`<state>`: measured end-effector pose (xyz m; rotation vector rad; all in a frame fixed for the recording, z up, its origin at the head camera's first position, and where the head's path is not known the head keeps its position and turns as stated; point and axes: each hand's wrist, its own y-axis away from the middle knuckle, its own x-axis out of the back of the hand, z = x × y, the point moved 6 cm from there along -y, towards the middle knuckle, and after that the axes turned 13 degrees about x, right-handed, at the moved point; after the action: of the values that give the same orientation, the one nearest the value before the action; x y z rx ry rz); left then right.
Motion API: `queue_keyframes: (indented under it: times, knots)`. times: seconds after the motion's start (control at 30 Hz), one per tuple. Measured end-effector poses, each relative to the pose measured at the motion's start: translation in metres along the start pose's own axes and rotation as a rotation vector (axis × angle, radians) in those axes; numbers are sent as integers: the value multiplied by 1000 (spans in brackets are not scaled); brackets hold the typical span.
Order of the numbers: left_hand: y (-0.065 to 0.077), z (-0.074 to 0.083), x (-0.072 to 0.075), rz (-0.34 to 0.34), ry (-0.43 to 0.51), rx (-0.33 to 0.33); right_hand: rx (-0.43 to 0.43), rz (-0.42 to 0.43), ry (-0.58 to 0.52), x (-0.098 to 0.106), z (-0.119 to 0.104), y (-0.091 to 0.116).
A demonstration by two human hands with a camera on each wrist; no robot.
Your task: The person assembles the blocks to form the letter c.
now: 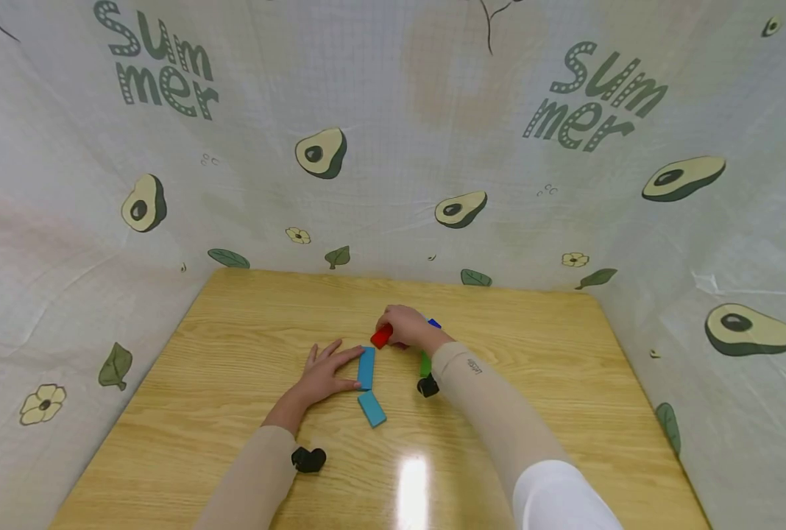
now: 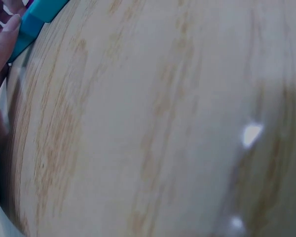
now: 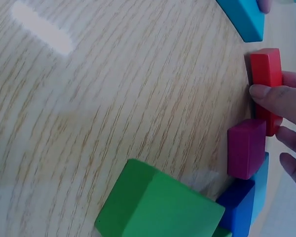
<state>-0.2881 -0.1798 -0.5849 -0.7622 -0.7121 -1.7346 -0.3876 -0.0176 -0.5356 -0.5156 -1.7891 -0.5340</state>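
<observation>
My right hand (image 1: 406, 324) pinches a red block (image 3: 266, 81) between thumb and fingers, low over the wooden table. One end of it is close to a purple block (image 3: 246, 149). My left hand (image 1: 320, 379) lies on the table with its fingers spread. Its index finger and thumb touch a light blue block (image 1: 366, 368). A second light blue block (image 1: 372, 409) lies at an angle just below the first one. Beyond the purple block are a dark blue block (image 3: 237, 205), another light blue block (image 3: 260, 185) and a large green block (image 3: 163, 205).
The blocks form a rough curve on the wooden table (image 1: 234, 353). My right forearm covers part of the green side in the head view. A printed cloth (image 1: 380, 235) hangs behind the table and along both sides. Black wrist cameras (image 1: 309, 460) sit on both wrists.
</observation>
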Motion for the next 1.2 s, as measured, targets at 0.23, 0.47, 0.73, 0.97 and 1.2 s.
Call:
queue_keyframes:
  times: [0.23, 0.47, 0.73, 0.97, 1.2]
  knots:
    - [-1, 1, -1, -19, -25, 1, 19, 10, 3, 0, -5, -3]
    - [1, 6, -1, -43, -2, 1, 18, -7, -4, -1, -7, -3]
    - [2, 7, 0, -37, -2, -2, 40, -20, 8, 0, -11, -8]
    - [1, 2, 0, -23, -13, 5, 57, -23, 9, -1, -11, -12]
    - [0, 2, 2, -23, -12, 5, 49, -29, 26, -4, -8, -16]
